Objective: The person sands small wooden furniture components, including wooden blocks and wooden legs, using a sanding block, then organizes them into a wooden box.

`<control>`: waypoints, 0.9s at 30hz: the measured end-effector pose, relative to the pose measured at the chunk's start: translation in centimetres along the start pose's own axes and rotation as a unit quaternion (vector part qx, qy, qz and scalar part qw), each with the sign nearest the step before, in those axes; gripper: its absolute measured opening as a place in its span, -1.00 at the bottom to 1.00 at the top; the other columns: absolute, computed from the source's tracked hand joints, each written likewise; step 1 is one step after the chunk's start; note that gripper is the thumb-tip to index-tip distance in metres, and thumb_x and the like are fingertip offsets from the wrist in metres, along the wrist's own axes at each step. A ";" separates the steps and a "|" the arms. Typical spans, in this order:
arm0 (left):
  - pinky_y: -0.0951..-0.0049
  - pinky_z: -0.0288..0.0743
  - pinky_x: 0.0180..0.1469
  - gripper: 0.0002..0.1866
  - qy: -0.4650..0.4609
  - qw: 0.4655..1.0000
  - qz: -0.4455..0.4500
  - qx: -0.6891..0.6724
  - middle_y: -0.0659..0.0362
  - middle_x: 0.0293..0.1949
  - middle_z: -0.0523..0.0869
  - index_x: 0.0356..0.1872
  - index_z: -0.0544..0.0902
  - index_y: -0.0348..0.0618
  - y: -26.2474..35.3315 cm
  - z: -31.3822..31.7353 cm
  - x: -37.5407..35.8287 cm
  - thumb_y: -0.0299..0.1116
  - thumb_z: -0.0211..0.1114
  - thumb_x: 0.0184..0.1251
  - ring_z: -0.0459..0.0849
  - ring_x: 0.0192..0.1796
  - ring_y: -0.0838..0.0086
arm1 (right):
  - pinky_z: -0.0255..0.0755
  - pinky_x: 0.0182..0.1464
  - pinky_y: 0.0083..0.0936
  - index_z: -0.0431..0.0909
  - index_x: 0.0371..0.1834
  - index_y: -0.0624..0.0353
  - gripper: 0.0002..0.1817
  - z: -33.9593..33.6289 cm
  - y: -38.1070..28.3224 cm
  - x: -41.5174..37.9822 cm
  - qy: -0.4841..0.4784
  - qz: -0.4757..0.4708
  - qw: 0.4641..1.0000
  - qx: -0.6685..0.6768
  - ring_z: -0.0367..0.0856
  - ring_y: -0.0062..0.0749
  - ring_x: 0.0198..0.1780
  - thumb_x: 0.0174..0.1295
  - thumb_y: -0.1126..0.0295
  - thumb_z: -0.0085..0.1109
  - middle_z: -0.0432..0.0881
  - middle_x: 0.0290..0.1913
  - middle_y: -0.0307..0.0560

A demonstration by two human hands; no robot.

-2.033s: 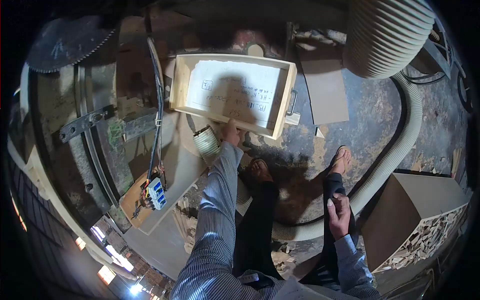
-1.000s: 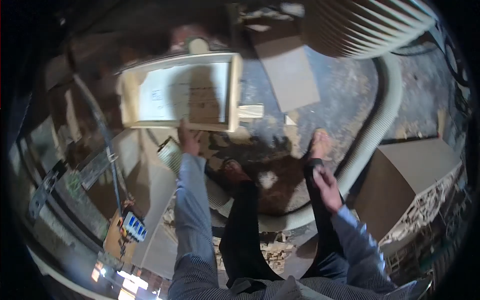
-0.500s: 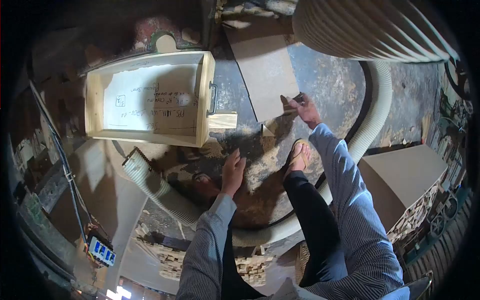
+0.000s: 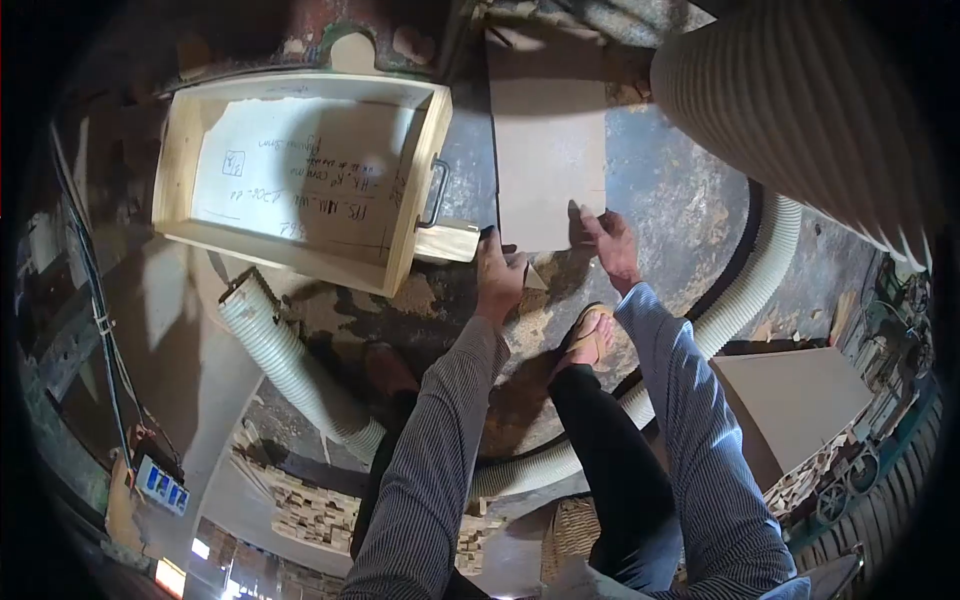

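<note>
1. Head view: a flat brown board (image 4: 548, 150) is seen lying on the stained, dusty floor (image 4: 680, 210), reaching from the top of the frame down to the two hands.
2. The left hand (image 4: 498, 272) is placed at the board's near left corner, fingers curled down over the edge; a firm grasp cannot be confirmed, since the fingertips are partly hidden.
3. The right hand (image 4: 610, 240) is set on the board's near right corner, thumb laid on the top face and fingers bent round the edge, so the board appears gripped there.
4. Both arms are covered by striped sleeves (image 4: 440, 440).
5. A small pale wood block (image 4: 447, 243) is seen just left of the left hand, touching the side of a shallow wooden tray (image 4: 410, 215).
6. The tray is fitted with a metal handle (image 4: 436, 193) on the side facing the board, and handwritten marks are carried on its pale bottom.
7. A ribbed flexible hose (image 4: 290, 365) is run across the floor beneath the tray and curves round behind a sandalled foot (image 4: 590, 338).
8. A far larger ribbed duct (image 4: 800, 110) fills the upper right.
9. A box-like board stack (image 4: 790, 400) stands at the right, well apart from the hands.
</note>
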State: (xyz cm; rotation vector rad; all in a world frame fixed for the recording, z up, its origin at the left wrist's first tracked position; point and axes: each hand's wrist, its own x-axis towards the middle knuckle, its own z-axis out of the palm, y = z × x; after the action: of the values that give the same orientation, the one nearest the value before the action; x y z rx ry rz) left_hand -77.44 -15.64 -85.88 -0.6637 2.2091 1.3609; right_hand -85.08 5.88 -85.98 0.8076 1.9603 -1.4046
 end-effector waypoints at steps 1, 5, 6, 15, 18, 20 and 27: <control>0.08 0.37 0.35 -0.28 0.014 1.000 0.003 0.021 -0.29 0.24 0.46 0.41 0.31 -0.49 -0.3 0.4 -0.1 -0.34 0.36 0.31 0.44 0.32 -0.11 | 0.60 -0.08 -0.39 0.58 0.01 0.46 -0.29 -0.2 0.2 0.5 -0.002 0.008 0.999 0.043 0.69 -0.32 -0.18 0.28 -0.13 0.36 0.72 -0.15 0.03; 0.06 0.46 0.26 -0.34 -0.001 0.999 0.029 0.019 -0.23 0.14 0.57 0.36 0.37 -0.44 -1.2 1.0 0.3 -0.35 0.35 0.29 0.56 0.20 -0.09 | 0.55 -0.09 -0.49 0.60 0.03 0.40 -0.34 -2.0 0.3 1.3 0.043 0.022 0.997 -0.058 0.66 -0.43 -0.19 0.26 -0.09 0.40 0.70 -0.18 -0.03; 0.05 0.50 0.19 -0.38 -0.047 0.993 0.048 -0.098 -0.17 0.06 0.63 0.32 0.41 -0.41 -1.3 1.3 0.2 -0.36 0.35 0.27 0.62 0.10 -0.06 | 0.55 -0.09 -0.49 0.60 0.03 0.40 -0.34 -2.5 -1.4 0.4 0.038 0.022 0.997 -0.058 0.66 -0.43 -0.19 0.26 -0.09 0.40 0.70 -0.18 -0.03; 0.23 0.52 0.21 -0.36 -0.089 0.979 0.052 -0.177 -0.13 0.18 0.63 0.36 0.41 -0.40 5.6 0.9 -8.0 -0.33 0.33 0.28 0.66 0.14 0.13 | 0.55 -0.21 -0.57 0.56 0.14 0.31 -0.63 -7.1 -7.6 -10.9 -0.008 -0.114 0.988 -0.107 0.65 -0.57 -0.23 0.45 0.26 0.27 0.73 -0.15 -0.14; 0.14 0.41 0.34 -0.15 -0.016 0.989 0.048 -0.141 -0.31 0.29 0.52 0.46 0.26 -0.52 10.0 -0.5 -12.5 -0.18 0.43 0.32 0.53 0.33 0.00 | 0.63 -0.05 -0.40 0.49 0.19 0.36 -0.59 -9.9 -8.0 -18.1 0.025 -0.170 0.958 -0.230 0.73 -0.37 -0.13 0.46 0.28 0.25 0.75 -0.10 -0.03; 0.15 0.30 0.46 -0.11 -0.133 0.965 -0.021 -0.227 -0.34 0.35 0.45 0.50 0.18 -0.53 9.5 -0.3 -14.1 -0.12 0.41 0.38 0.44 0.44 0.00 | 0.65 -0.09 -0.38 0.52 0.15 0.38 -0.59 -10.8 -7.0 -22.3 0.049 -0.174 0.973 -0.141 0.75 -0.32 -0.19 0.43 0.26 0.28 0.76 -0.13 0.05; 0.25 0.18 0.53 -0.27 -0.072 0.926 0.052 -0.367 -0.21 0.40 0.39 0.53 0.12 -0.39 14.3 -4.2 -17.5 -0.27 0.26 0.53 0.37 0.47 0.14 | 0.52 -0.28 -0.17 0.60 -0.22 0.27 -0.65 -10.4 -13.8 -29.9 0.029 -0.202 0.907 -0.368 0.70 0.06 -0.35 0.30 0.17 0.41 0.69 -0.39 0.15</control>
State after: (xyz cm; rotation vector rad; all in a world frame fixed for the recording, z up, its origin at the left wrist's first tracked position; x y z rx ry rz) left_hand -73.14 -11.04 -63.80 -0.6602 1.5981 2.2374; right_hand -77.48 8.23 -52.35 0.0909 2.5361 -0.7033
